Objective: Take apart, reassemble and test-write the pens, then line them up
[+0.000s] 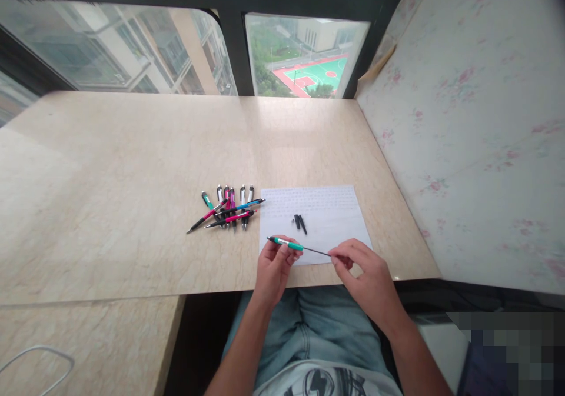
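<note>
My left hand [276, 262] is closed around a green pen barrel [286, 243], its clicker end pointing left. A thin dark ink refill [316, 251] sticks out of the barrel's right end. My right hand [362, 269] pinches the far tip of that refill between thumb and fingers. Both hands are above the lower part of a sheet of paper [329, 219] with rows of handwriting. Small black pen parts [300, 223] lie on the sheet beyond my hands.
Left of the paper lies a pile of several click pens [229, 208] in pink, blue, white and green. They rest on a beige marble-look counter [132, 166]. A floral-papered wall [477, 149] bounds the right side, windows the back. A white cable [53, 349] lies at lower left.
</note>
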`<state>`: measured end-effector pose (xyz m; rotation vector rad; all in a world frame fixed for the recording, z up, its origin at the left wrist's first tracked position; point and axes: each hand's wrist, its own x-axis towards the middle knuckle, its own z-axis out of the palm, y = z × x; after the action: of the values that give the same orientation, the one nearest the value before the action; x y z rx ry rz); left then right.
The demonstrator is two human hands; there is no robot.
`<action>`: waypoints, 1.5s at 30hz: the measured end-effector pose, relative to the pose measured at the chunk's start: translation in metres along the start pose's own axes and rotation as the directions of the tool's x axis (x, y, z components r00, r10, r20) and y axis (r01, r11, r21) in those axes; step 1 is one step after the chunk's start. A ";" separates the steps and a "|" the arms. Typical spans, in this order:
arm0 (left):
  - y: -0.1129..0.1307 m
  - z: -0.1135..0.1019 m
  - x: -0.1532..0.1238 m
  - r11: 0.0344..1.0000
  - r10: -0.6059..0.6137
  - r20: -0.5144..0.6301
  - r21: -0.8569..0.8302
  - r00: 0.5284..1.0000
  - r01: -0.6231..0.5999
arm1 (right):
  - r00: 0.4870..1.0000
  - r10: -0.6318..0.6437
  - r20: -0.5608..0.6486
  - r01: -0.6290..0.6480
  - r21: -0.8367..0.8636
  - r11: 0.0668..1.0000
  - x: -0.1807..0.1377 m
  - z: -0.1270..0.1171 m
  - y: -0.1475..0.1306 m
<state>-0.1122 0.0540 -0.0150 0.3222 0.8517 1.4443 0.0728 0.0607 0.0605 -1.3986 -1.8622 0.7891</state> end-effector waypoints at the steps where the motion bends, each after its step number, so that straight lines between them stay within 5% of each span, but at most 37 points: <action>1: -0.001 0.001 -0.001 0.999 0.008 0.010 0.035 1.000 -0.008 | 1.000 -0.003 0.004 0.003 -0.004 1.000 0.001 0.002 -0.001; 13: -0.002 -0.002 0.000 0.999 0.034 0.013 0.011 0.999 -0.034 | 1.000 -0.021 -0.003 0.021 -0.026 0.999 0.012 0.015 -0.011; 24: 0.001 -0.004 0.005 0.987 -0.023 -0.087 -0.162 0.996 0.009 | 0.985 0.167 0.042 -0.172 0.191 0.966 0.024 0.023 0.008; 29: 0.003 -0.004 0.007 0.980 -0.036 -0.101 -0.196 0.994 0.016 | 0.988 0.146 0.044 -0.129 -0.276 0.953 0.043 0.048 0.029; 33: 0.003 -0.004 0.007 0.981 -0.026 -0.088 -0.194 0.996 0.008 | 0.985 0.168 0.046 -0.126 -0.481 0.868 0.049 0.067 0.023; 38: 0.002 -0.004 0.007 0.981 -0.027 -0.077 -0.191 0.997 0.012 | 0.967 0.252 0.026 -0.191 -0.579 0.792 0.049 0.077 0.016; 45: 0.002 -0.004 0.007 0.982 -0.036 -0.077 -0.187 0.996 0.021 | 0.978 0.204 0.031 -0.161 -0.505 0.848 0.054 0.072 0.030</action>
<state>-0.1165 0.0600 -0.0184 0.1116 0.7752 1.5049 0.0211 0.1150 0.0019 -1.9141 -2.1184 0.4661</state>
